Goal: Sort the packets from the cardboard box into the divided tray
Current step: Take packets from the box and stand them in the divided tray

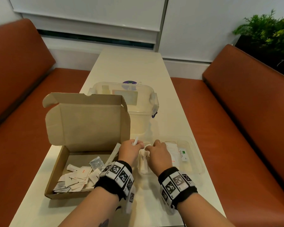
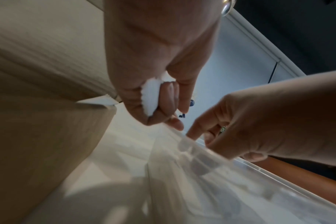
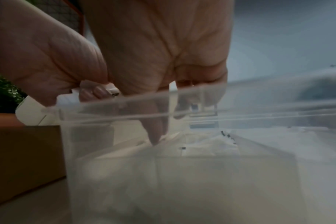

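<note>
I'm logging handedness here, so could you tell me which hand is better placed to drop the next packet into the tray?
Probably the left hand: it already pinches a white packet beside the divided tray.

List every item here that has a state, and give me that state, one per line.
cardboard box: lid open, packets inside
clear lidded container: closed
divided tray: open, partly filled
left hand: pinches a white packet
right hand: holds a packet over the tray

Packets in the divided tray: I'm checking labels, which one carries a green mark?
The narrow white packet in the tray's right compartment, right of the right hand. It has a green patch; the others show red or dark print.
</note>
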`<state>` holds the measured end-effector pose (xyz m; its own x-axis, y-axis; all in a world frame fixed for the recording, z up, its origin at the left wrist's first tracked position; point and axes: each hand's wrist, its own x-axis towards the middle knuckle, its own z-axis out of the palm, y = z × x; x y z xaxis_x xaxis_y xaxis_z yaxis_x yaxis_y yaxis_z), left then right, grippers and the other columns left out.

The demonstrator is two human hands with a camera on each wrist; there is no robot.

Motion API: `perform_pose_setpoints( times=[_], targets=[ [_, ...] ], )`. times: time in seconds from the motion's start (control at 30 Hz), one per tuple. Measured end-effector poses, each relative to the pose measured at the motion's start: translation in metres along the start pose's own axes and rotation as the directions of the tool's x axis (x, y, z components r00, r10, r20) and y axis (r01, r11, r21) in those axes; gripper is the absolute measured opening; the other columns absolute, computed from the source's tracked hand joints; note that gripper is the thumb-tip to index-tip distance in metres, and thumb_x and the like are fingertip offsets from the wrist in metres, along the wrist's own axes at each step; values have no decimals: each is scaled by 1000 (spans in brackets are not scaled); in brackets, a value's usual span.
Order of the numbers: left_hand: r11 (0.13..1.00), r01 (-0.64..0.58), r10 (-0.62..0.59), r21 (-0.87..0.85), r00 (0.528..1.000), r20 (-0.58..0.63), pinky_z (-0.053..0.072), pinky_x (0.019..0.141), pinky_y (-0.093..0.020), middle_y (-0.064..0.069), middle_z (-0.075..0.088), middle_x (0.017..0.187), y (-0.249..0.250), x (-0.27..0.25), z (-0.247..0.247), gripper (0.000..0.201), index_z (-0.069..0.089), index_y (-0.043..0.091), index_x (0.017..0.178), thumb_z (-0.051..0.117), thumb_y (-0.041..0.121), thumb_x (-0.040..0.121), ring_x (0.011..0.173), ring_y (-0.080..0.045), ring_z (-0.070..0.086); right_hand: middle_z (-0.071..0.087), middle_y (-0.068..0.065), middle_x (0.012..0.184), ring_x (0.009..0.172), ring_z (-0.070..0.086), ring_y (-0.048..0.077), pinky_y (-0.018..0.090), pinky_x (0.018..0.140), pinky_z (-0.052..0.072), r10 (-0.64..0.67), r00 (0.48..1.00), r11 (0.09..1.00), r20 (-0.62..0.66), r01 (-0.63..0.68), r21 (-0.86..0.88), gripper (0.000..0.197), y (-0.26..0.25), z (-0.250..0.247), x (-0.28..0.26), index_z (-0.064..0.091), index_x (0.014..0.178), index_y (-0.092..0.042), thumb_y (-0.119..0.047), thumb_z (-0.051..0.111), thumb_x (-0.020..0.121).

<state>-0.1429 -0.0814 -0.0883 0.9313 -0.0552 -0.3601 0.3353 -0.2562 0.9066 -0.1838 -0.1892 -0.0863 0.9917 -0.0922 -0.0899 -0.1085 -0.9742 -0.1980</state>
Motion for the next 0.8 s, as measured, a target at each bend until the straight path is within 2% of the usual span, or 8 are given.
perform_pose_setpoints(
  times=[0.13, 0.23, 0.3, 0.47, 0.8],
  targets=[
    [1000, -2, 2, 18, 1000, -1, 45, 76, -28, 10, 60, 77, 2, 0, 0, 13, 66, 24, 79, 65, 13, 84, 73, -12, 53, 44, 7, 120, 115, 39, 27, 34, 84, 49, 7, 1000, 995, 23, -5, -104, 27, -1, -3, -1, 66, 115, -18, -18, 49, 93],
    [1000, -6, 6, 30, 1000, 3, 44, 74, -27, 9, 59, 78, 2, 1, 0, 8, 68, 20, 88, 65, 13, 86, 71, -11, 51, 44, 5, 120, 114, 37, 26, 33, 85, 47, 37, 999, 996, 9, -36, -80, 29, 2, -5, -3, 65, 118, -22, -28, 54, 91],
    [1000, -7, 7, 29, 1000, -6, 43, 73, -26, 7, 60, 78, 2, 1, 0, 8, 69, 19, 88, 65, 13, 85, 69, -11, 50, 43, 4, 123, 114, 36, 25, 33, 88, 45, 48, 999, 997, -1, -48, -62, 33, 4, -8, -3, 62, 121, -23, -32, 57, 90],
    [999, 3, -3, 32, 1000, -18, 42, 71, -26, 6, 60, 79, 1, 1, 1, 8, 69, 19, 90, 66, 13, 85, 68, -10, 50, 43, 3, 122, 114, 36, 25, 31, 87, 42, 43, 999, 992, 16, -41, -119, 32, 6, -13, -3, 63, 120, -24, -24, 56, 89],
    [1000, 4, -3, 31, 1000, -27, 43, 71, -26, 8, 59, 78, 1, 1, 1, 9, 69, 18, 93, 66, 14, 86, 68, -7, 50, 45, 4, 124, 117, 35, 27, 34, 91, 40, -2, 997, 978, 74, 18, -209, 31, 6, -15, -2, 63, 120, -20, -22, 56, 89]
  ],
)
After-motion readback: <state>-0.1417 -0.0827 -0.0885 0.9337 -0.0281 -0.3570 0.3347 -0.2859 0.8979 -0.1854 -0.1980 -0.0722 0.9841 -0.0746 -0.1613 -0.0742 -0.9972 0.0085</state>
